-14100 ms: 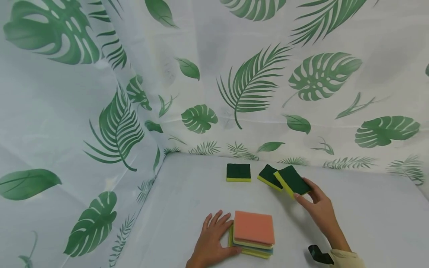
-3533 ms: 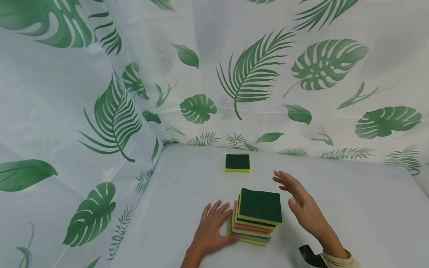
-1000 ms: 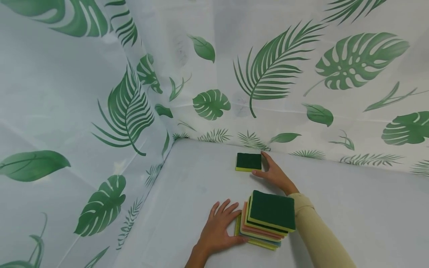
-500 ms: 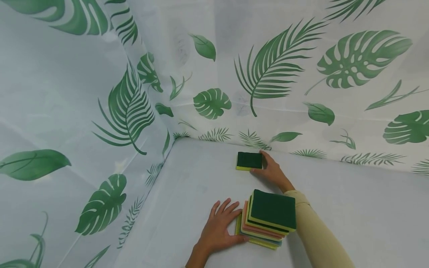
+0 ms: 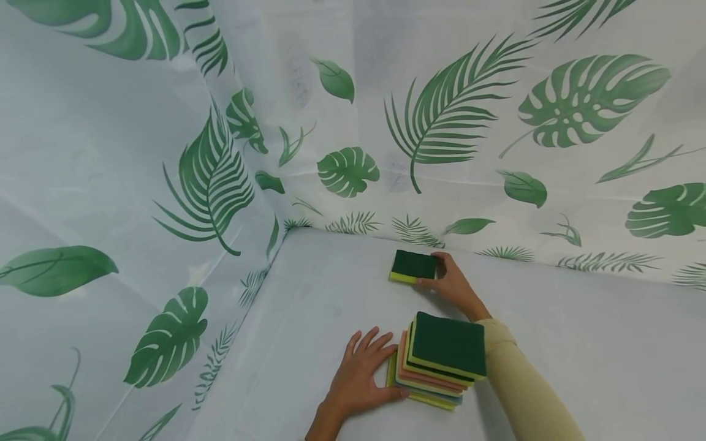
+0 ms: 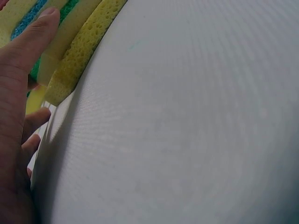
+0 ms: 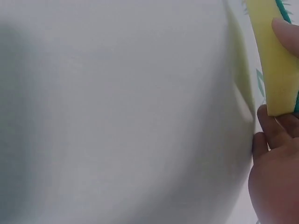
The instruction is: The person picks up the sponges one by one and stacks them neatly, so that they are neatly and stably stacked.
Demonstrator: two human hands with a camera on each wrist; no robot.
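Note:
My right hand [image 5: 453, 286] pinches the right end of a sponge [image 5: 412, 264] with a dark green top and yellow body, near the back wall. In the right wrist view, the thumb [image 7: 286, 35] lies on the yellow face of that sponge, which stands off the white surface. My left hand [image 5: 358, 376] rests beside a stack of sponges [image 5: 449, 346], fingers spread and straight, thumb along its front. Two green-topped sponges lie uppermost on the stack, above pink, pale yellow, blue and yellow layers. The left wrist view shows the thumb [image 6: 39, 32] against the layered edges.
A white tabletop [image 5: 309, 306] spreads around the stack. White sheets printed with green leaves form a back wall [image 5: 375, 122] and a left wall [image 5: 110, 184]. The right forearm's cream sleeve [image 5: 524, 380] passes close along the stack's right side.
Two green-topped sponges have joined the stack since the oldest frame. In the last second my right hand has gripped the remaining back sponge and tilted it slightly, while my left hand stays put.

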